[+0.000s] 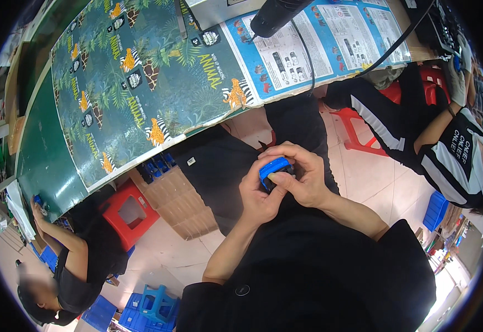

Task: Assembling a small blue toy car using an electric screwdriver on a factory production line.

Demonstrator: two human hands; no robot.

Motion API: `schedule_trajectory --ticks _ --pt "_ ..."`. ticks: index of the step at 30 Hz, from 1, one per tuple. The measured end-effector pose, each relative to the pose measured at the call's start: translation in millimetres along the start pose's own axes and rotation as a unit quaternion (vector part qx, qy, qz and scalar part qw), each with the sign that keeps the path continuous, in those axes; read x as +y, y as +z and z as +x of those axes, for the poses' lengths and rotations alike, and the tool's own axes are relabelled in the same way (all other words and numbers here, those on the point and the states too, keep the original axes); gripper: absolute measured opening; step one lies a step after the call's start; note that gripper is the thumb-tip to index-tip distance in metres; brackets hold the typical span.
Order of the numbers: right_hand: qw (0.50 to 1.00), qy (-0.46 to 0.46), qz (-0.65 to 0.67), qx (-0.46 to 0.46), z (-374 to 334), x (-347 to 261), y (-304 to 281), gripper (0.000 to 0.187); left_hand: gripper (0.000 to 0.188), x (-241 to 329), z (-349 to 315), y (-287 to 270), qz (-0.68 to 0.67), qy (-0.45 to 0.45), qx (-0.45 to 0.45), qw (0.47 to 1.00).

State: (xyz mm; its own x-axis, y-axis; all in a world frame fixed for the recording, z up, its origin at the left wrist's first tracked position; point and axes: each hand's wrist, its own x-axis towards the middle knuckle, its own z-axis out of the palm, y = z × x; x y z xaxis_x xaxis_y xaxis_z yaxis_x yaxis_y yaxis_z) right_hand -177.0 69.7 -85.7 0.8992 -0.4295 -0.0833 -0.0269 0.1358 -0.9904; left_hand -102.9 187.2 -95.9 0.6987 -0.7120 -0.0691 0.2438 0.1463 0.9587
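Over my lap, both hands close round a small blue and black toy car body (275, 169). My left hand (257, 195) wraps its left side, the thumb pressed against the near edge. From the right, my right hand (307, 176) grips it, with the thumb lying across the dark part and the fingers curled over the far side. The blue shell shows on top and at the left; its underside is hidden by my palms. The piece is held apart from the table, which lies beyond my hands.
A table (36, 160) covered with printed sheets stands ahead, with a black power screwdriver (275, 19) hanging over it. Below is a cardboard box (178, 207). Co-workers sit left and right, near a red stool (130, 213). Blue crates and a blue stool (157, 304) stand behind left.
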Motion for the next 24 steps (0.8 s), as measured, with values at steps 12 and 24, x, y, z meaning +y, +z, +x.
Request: schedule_trajectory --ticks 12,24 --pt "0.995 0.065 0.062 0.045 4 2 3 0.036 0.038 -6 5 1 0.043 -0.032 0.008 0.999" --pt "0.992 0.065 0.073 0.083 4 12 4 0.03 0.039 -13 3 5 0.042 -0.086 0.022 0.995"
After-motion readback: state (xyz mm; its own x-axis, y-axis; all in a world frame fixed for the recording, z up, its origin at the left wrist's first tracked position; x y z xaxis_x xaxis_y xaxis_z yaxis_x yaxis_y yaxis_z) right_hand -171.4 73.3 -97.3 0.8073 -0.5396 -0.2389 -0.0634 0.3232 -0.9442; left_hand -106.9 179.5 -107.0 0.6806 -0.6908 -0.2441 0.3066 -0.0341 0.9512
